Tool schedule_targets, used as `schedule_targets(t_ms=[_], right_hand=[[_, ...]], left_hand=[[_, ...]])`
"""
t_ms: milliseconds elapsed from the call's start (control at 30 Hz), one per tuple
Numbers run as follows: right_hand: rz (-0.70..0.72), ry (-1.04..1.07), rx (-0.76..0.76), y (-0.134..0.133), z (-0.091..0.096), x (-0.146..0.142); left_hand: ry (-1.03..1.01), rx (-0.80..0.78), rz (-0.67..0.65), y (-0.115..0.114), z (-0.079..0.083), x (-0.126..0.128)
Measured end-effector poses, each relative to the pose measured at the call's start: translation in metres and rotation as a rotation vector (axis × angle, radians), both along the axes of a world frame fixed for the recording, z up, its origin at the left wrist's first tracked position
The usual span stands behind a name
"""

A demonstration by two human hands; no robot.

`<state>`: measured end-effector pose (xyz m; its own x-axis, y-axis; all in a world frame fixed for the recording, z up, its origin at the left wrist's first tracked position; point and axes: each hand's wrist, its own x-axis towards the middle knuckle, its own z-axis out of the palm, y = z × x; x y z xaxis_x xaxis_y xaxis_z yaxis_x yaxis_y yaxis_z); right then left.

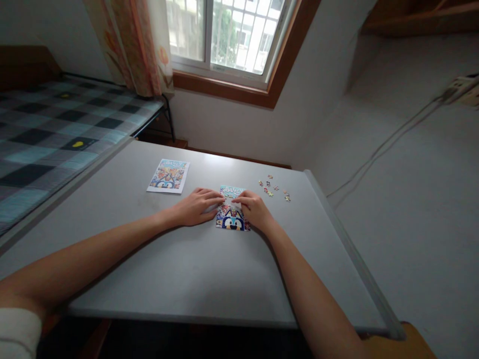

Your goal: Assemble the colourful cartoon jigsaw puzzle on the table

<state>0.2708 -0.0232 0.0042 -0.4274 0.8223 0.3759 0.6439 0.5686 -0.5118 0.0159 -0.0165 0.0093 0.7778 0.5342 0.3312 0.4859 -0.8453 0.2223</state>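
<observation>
A partly assembled jigsaw puzzle [234, 222] lies flat on the table, with a blue cartoon dog's face at its near edge and a gap around its middle. My left hand [200, 205] rests palm down at the puzzle's left edge, its fingers stretched out and the tips touching it. Over the puzzle's right side, my right hand [256, 210] has its index finger reaching towards the gap and its other fingers bent. Anything between those fingertips is too small to make out. Several loose puzzle pieces [270, 193] are scattered beyond my right hand.
A printed picture sheet [167, 177] lies to the left on the grey table [179, 279]. A bed with a checked cover [75, 117] adjoins the table's left side. The wall with a hanging cable [389, 140] is to the right, and a window [239, 37] is ahead.
</observation>
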Motion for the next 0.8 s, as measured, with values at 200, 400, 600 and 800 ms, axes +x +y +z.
schedule_targets(t_ms=[200,400,600,800], right_hand=[[0.057,-0.086,-0.009,-0.005,0.001,-0.008],[0.068,-0.158,-0.013,-0.006,0.002,-0.013],[-0.017,-0.239,0.028,-0.009,0.007,-0.020],[-0.096,-0.078,0.009,-0.006,-0.005,-0.022]], left_hand=[[-0.015,0.049,-0.102,-0.001,0.001,-0.001],[0.059,0.060,-0.092,-0.001,0.002,-0.002],[0.138,0.139,-0.104,-0.001,0.005,-0.001],[0.056,0.086,-0.092,-0.001,0.003,-0.002]])
